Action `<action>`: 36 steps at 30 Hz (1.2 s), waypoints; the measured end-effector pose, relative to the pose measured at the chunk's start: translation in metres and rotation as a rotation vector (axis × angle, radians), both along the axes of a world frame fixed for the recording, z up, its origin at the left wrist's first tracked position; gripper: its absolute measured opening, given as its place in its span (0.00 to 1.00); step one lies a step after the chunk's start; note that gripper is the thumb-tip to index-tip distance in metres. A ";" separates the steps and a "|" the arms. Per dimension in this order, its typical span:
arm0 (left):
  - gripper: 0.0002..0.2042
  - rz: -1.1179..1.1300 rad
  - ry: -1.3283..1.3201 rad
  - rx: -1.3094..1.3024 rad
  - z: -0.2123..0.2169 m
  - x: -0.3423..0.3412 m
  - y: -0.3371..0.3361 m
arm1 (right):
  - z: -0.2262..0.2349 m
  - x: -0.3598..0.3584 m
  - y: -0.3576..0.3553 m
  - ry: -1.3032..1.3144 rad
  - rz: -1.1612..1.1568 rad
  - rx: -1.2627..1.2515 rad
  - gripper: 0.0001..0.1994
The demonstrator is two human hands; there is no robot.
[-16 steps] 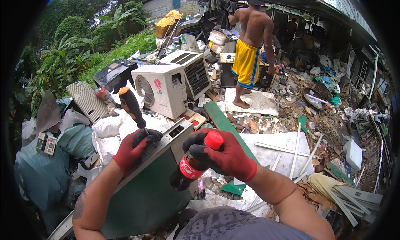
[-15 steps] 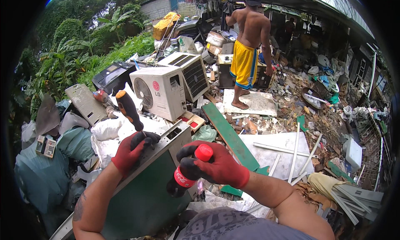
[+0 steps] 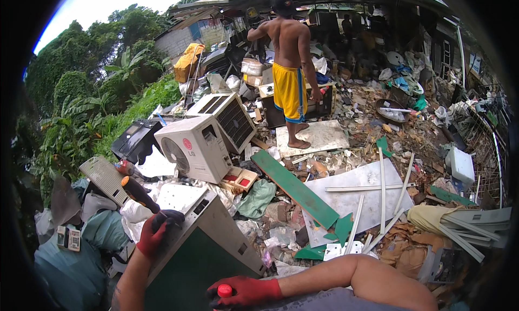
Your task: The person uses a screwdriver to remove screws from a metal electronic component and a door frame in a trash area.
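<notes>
My left hand (image 3: 154, 233), in a red and black glove, grips a screwdriver (image 3: 138, 191) with an orange and black handle that points up and to the left. The hand rests on the top edge of a grey and green metal casing (image 3: 203, 246) right in front of me. My right hand (image 3: 246, 290), also in a red glove, is low at the bottom edge and holds a dark bottle with a red cap (image 3: 224, 291); only the cap and neck show.
A white air-conditioner outdoor unit (image 3: 194, 147) and a second one (image 3: 230, 116) stand beyond the casing. A person in yellow shorts (image 3: 290, 68) stands on a flat board (image 3: 312, 136). Scrap, a green plank (image 3: 294, 188), grey panels (image 3: 362, 195) and sacks (image 3: 75, 257) cover the ground.
My right hand has dropped with the bottle from chest height to the bottom edge. The view has tilted upward. My left hand stays on the casing with the screwdriver.
</notes>
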State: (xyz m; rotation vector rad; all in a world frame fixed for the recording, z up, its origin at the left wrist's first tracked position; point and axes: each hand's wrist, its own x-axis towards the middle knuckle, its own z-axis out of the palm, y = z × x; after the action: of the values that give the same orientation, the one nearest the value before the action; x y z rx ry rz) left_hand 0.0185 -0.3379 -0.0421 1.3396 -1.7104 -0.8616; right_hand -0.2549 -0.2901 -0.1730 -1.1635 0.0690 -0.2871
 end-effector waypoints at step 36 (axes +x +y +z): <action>0.09 0.001 -0.174 -0.177 -0.007 -0.042 0.007 | 0.002 -0.098 -0.092 0.039 -0.590 0.223 0.11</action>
State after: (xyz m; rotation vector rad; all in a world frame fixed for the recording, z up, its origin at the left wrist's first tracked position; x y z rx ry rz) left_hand -0.0239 -0.3308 -0.0491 1.3262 -1.8714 -0.5911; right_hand -0.3525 -0.3822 -0.1708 -0.9062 0.4716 -0.7572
